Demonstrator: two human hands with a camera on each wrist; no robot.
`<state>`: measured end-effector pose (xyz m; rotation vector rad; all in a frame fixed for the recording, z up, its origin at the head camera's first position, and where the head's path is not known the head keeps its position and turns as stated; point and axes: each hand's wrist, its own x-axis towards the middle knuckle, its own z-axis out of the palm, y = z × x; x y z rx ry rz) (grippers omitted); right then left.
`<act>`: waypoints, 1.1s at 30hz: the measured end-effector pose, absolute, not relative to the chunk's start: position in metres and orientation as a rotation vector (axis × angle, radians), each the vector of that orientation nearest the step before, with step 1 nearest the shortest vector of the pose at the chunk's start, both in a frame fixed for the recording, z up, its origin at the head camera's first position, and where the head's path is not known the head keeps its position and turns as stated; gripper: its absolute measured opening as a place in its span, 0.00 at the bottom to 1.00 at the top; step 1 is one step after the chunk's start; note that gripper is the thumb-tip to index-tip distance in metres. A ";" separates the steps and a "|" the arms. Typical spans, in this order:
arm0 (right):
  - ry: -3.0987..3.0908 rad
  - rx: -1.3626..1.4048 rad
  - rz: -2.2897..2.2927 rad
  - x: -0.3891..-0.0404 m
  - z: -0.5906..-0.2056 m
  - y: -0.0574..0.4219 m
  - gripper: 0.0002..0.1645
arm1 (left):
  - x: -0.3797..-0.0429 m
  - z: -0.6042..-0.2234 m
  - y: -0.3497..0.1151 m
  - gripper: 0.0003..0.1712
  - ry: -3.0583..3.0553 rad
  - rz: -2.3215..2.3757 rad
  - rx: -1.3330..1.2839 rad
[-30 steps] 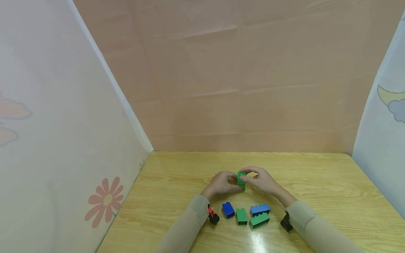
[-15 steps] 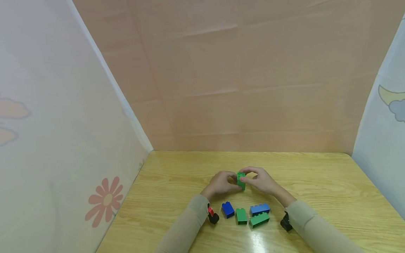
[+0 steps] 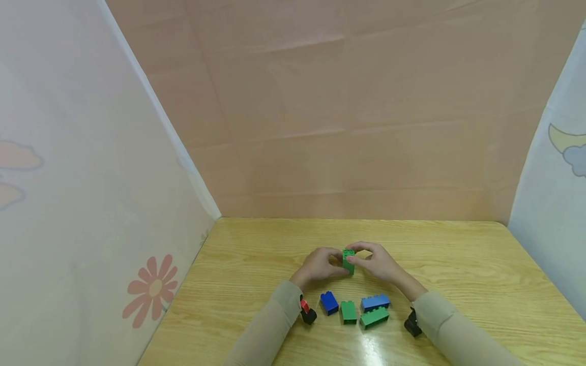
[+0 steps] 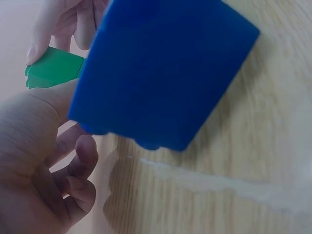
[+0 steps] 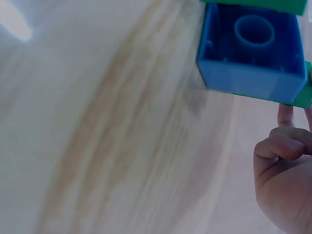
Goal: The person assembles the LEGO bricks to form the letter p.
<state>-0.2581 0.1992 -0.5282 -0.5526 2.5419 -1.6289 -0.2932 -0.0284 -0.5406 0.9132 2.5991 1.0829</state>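
Observation:
A stack of green toy building bricks (image 3: 348, 263), studs up, stands between both hands beyond the row of loose bricks. My left hand (image 3: 319, 264) grips its lower part from the left with thumb and fingers. Higher up, the thumb and fingertips of my right hand (image 3: 377, 261) pinch the stack near its studded top. In the left wrist view a dark blue brick (image 4: 165, 68) partly hides the green stack (image 4: 54, 68). A lighter blue brick (image 5: 251, 53), its hollow underside showing, covers much of the stack in the right wrist view.
Nearer the body lie a dark blue brick (image 3: 329, 303), a green brick (image 3: 348, 312), a lighter blue brick (image 3: 375, 303) and a longer green brick (image 3: 374, 318). They rest on the wooden table (image 3: 256, 239). A tan sheet (image 3: 348, 127) closes off the back.
The upper green brick appears pressed down slightly, and the seam between the stacked bricks shows less. Both hands otherwise keep their places, and the loose bricks have not moved.

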 end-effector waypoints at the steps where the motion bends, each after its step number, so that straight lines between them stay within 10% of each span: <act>1: 2.544 -0.545 -1.630 -0.258 -0.529 0.199 0.18 | -0.293 -0.540 -0.028 0.10 2.598 1.084 0.911; 33: 2.550 -0.589 -1.567 -0.261 -0.525 0.208 0.24 | -0.290 -0.539 -0.025 0.11 2.610 1.101 0.885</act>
